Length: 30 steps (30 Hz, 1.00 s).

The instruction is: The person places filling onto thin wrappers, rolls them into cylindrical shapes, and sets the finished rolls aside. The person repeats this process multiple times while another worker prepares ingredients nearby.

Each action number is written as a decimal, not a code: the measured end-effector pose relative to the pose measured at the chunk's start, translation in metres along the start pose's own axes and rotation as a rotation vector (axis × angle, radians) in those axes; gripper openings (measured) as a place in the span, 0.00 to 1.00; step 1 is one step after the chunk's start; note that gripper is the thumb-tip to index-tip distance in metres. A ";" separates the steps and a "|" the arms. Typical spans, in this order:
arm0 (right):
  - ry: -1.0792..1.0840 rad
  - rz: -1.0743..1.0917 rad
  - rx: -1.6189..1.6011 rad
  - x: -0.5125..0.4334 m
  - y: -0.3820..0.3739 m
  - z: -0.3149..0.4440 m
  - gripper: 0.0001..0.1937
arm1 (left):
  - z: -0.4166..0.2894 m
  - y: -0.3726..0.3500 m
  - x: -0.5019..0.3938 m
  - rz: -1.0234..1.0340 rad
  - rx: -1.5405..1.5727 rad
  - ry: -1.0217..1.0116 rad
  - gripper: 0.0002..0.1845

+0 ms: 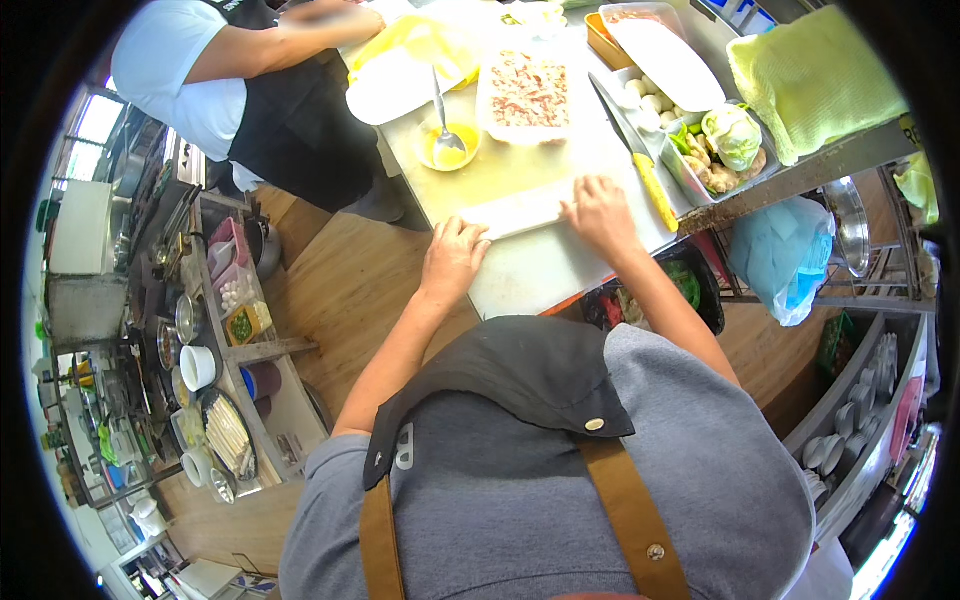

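A long white roll (pixel 519 213), seemingly a filled wrapper, lies across the work surface in front of me. The fingertips of my left hand (pixel 452 259) press on its left end. My right hand (pixel 602 217) has its fingers on the right end. Beyond the roll stands a clear bowl (pixel 427 156) of yellow liquid, apparently beaten egg, with a metal spoon (pixel 444 127) leaning in it. Beside it is a white tub (pixel 525 136) of chopped pinkish filling (pixel 529 88). To the right of my right hand lies a knife with a yellow handle (pixel 654 193).
Containers with white balls (pixel 646 99) and vegetables (pixel 731 139) line the right edge near a green cloth (pixel 814 82). A co-worker in a dark apron (pixel 300 142) stands at the left, by a yellow sheet (pixel 420 45). A blue bag (pixel 780 251) hangs low right; crowded shelves (pixel 262 349) stand left.
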State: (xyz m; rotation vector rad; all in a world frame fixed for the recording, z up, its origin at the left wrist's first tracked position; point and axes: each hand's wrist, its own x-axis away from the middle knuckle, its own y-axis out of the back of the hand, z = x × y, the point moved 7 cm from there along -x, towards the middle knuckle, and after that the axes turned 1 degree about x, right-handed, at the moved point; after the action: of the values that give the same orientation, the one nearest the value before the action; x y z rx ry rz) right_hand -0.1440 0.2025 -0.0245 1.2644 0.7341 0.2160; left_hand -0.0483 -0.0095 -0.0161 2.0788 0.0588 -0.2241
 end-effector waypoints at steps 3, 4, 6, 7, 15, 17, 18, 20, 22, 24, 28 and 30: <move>-0.082 0.125 0.014 -0.008 0.017 -0.003 0.22 | 0.002 0.001 -0.001 -0.021 0.010 0.000 0.16; -0.043 0.091 -0.017 -0.009 0.016 0.014 0.22 | 0.003 0.002 0.000 -0.037 0.028 0.012 0.16; -0.005 0.169 -0.153 -0.009 0.004 0.045 0.23 | 0.007 0.005 0.003 -0.039 0.092 0.095 0.18; 0.008 0.133 -0.127 -0.007 -0.001 0.055 0.23 | 0.006 0.007 0.002 -0.020 0.140 0.158 0.20; 0.413 0.332 -0.331 -0.029 -0.031 0.136 0.19 | 0.029 0.014 0.012 -0.129 0.494 0.405 0.31; 0.382 0.303 -0.514 -0.040 -0.033 0.131 0.19 | 0.030 0.015 0.012 -0.109 0.519 0.442 0.32; 0.347 0.275 -0.449 -0.040 -0.036 0.119 0.19 | 0.027 0.018 0.011 -0.109 0.446 0.396 0.31; 0.208 0.198 -0.501 -0.037 -0.015 0.086 0.18 | 0.021 0.020 0.013 -0.117 0.307 0.317 0.29; 0.189 0.194 -0.411 -0.030 0.011 0.065 0.17 | 0.003 0.021 0.008 -0.146 0.096 0.066 0.27; 0.270 0.240 -0.180 -0.019 0.026 0.054 0.15 | -0.022 0.019 0.000 -0.140 -0.037 -0.114 0.22; 0.423 0.210 -0.116 -0.002 0.005 0.046 0.14 | -0.034 -0.007 -0.014 -0.046 -0.076 -0.278 0.15; 0.459 0.200 -0.127 -0.002 0.000 0.044 0.15 | -0.030 -0.008 -0.018 -0.030 -0.063 -0.294 0.13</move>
State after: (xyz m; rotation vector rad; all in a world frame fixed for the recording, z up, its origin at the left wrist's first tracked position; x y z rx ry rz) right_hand -0.1183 0.1667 -0.0186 1.1772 0.9659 0.7228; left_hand -0.0628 0.0215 -0.0048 1.9629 -0.0804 -0.5370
